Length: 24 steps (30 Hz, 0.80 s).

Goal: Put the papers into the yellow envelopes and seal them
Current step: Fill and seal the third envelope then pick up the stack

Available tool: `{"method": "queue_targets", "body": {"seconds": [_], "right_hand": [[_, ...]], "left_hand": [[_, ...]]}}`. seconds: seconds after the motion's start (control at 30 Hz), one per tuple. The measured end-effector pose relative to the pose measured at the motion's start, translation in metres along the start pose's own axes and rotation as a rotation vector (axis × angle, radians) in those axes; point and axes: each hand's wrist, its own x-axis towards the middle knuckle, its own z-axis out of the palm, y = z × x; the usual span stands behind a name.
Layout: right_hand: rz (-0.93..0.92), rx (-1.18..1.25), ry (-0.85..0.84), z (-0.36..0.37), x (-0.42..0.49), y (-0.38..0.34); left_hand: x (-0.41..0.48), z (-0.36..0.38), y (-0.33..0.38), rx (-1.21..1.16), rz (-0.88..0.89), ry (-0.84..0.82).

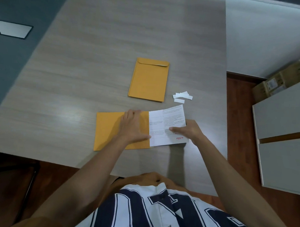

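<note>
A yellow envelope [107,130] lies sideways near the table's front edge, its mouth facing right. A white printed paper [164,124] sticks out of that mouth, partly inside. My left hand [133,126] rests flat on the envelope with straight fingers, its thumb at the paper's edge. My right hand [187,131] holds the paper's right end, thumb on top and fingers under it. A second yellow envelope [148,79], flap folded down, lies farther back on the table.
Several small white paper strips [181,97] lie right of the far envelope. The wood-grain table [79,68] ends at the right near a grey cabinet [281,135] and cardboard boxes [279,80]. A dark chair [12,173] stands at lower left.
</note>
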Motion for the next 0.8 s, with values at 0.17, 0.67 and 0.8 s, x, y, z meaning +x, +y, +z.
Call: {"method": "queue_targets", "body": {"seconds": [0.17, 0.67, 0.8], "right_hand": [[-0.023, -0.034, 0.118, 0.008, -0.001, -0.005], [-0.012, 0.003, 0.110, 0.033, -0.003, -0.015], [-0.027, 0.015, 0.058, 0.035, -0.005, -0.016]], "left_hand": [[0.004, -0.006, -0.020, 0.311, 0.244, -0.252], [0.012, -0.006, -0.018, 0.266, 0.381, -0.136], [0.009, -0.006, -0.018, 0.300, 0.386, -0.125]]}}
